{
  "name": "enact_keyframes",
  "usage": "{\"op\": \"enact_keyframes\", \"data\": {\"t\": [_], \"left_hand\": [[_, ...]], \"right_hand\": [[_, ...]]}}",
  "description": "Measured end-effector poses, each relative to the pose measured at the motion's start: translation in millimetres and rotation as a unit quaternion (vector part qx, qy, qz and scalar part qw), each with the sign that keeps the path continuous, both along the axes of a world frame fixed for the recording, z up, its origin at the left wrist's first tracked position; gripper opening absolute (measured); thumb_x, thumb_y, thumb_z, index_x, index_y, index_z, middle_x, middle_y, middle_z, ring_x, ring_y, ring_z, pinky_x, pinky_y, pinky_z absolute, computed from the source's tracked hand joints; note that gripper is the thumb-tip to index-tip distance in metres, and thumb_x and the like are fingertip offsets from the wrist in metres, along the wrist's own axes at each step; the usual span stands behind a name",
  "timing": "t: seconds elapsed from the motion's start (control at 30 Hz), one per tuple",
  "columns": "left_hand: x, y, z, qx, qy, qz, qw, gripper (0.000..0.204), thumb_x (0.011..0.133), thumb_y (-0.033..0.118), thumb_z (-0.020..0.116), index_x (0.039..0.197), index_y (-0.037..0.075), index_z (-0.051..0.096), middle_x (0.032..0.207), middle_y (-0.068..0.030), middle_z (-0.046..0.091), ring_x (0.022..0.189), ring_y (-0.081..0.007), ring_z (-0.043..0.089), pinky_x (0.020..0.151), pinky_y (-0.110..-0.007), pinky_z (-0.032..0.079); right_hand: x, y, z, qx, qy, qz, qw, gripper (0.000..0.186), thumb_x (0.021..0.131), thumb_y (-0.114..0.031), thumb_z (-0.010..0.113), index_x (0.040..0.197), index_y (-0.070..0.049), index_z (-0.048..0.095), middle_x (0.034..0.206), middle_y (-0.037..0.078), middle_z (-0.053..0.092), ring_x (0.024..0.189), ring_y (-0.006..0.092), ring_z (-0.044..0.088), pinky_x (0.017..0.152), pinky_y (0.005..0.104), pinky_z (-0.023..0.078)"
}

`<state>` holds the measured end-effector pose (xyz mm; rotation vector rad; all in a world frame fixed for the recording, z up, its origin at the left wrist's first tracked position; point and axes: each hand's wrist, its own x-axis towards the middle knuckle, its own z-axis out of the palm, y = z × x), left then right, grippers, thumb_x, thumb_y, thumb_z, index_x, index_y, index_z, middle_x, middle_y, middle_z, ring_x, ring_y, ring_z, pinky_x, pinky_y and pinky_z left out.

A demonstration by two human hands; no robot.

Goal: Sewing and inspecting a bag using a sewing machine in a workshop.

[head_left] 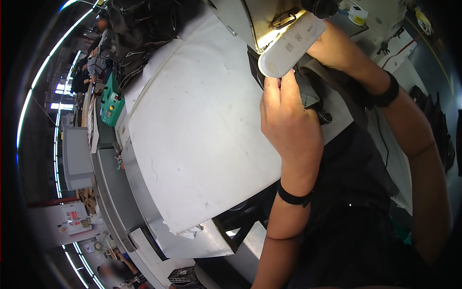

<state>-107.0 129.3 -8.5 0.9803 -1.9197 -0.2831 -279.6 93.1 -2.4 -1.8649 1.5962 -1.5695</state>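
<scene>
A sewing machine (294, 44) with a lit head hangs over the far right part of the white worktop. Beneath it lies a piece of dark cloth (310, 91), its edge folded near the machine's end. My left hand (291, 118) is at the front of the head, fingers drawn together on the cloth, the fingertips partly covered by the machine's rounded plate. My right hand (329, 48) reaches in from the right behind that plate, close to the cloth; its fingers are hidden. The needle area is out of sight behind the plate.
Dark garments (139, 33) are heaped at the far left of the white worktop (202, 130). A green device (111, 102) stands beyond the left edge. A small white container (357, 15) sits behind the machine. Other people are in the background at left.
</scene>
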Motion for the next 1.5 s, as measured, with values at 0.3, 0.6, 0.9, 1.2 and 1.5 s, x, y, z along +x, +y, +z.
{"op": "enact_keyframes", "data": {"t": [0.3, 0.6, 0.9, 1.2, 1.5], "left_hand": [[-1.3, 2.1, -12.8, 0.021, 0.094, 0.032, 0.995, 0.034, 0.091, -0.012, 0.061, 0.117, 0.005, 0.076, 0.112, -0.0128, 0.073, 0.105, -0.0255, 0.071, 0.088, -0.034, 0.057], [-0.5, -4.9, -17.9, -0.015, 0.074, 0.039, 0.996, 0.033, 0.087, -0.01, 0.068, 0.114, 0.007, 0.078, 0.108, -0.0103, 0.074, 0.099, -0.0215, 0.072, 0.084, -0.029, 0.057], [3.7, -7.1, -19.7, -0.027, 0.067, 0.021, 0.997, 0.035, 0.087, -0.006, 0.073, 0.12, 0.004, 0.071, 0.109, -0.0104, 0.073, 0.1, -0.0201, 0.071, 0.087, -0.03, 0.056], [32.9, -21.4, 2.2, 0.142, 0.102, -0.046, 0.984, 0.044, 0.089, 0.009, 0.08, 0.126, -0.002, 0.06, 0.114, -0.0122, 0.068, 0.106, -0.0174, 0.065, 0.092, -0.03, 0.052], [36.1, -49.9, 11.9, 0.268, 0.212, -0.102, 0.934, 0.048, 0.092, 0.02, 0.079, 0.129, -0.004, 0.058, 0.093, -0.0057, 0.071, 0.069, -0.0063, 0.057, 0.061, -0.02, 0.043]], "right_hand": [[0.6, 6.4, 3.3, 0.084, 0.057, -0.082, 0.991, 0.031, 0.093, -0.029, 0.066, 0.083, 0.0, 0.068, 0.073, 0.019, 0.065, 0.071, 0.0332, 0.065, 0.07, 0.0434, 0.049], [0.3, 1.2, 0.6, 0.047, 0.098, -0.103, 0.989, 0.031, 0.09, -0.027, 0.067, 0.073, -0.001, 0.067, 0.072, 0.017, 0.067, 0.073, 0.0369, 0.066, 0.071, 0.0471, 0.051], [-2.7, -4.0, -7.5, 0.028, 0.096, -0.082, 0.992, 0.019, 0.091, -0.014, 0.061, 0.092, 0.004, 0.066, 0.07, 0.018, 0.063, 0.06, 0.0257, 0.058, 0.062, 0.0386, 0.045], [19.2, 49.1, -12.0, -0.194, 0.192, -0.205, 0.94, 0.024, 0.084, -0.024, 0.078, 0.076, -0.009, 0.061, 0.082, 0.005, 0.062, 0.084, 0.0283, 0.059, 0.08, 0.0395, 0.045], [73.7, 83.7, -47.5, 0.073, -0.225, -0.026, 0.971, 0.025, 0.101, -0.018, 0.066, 0.084, -0.002, 0.057, 0.071, 0.0, 0.052, 0.067, 0.0059, 0.044, 0.062, 0.0257, 0.039]]}}
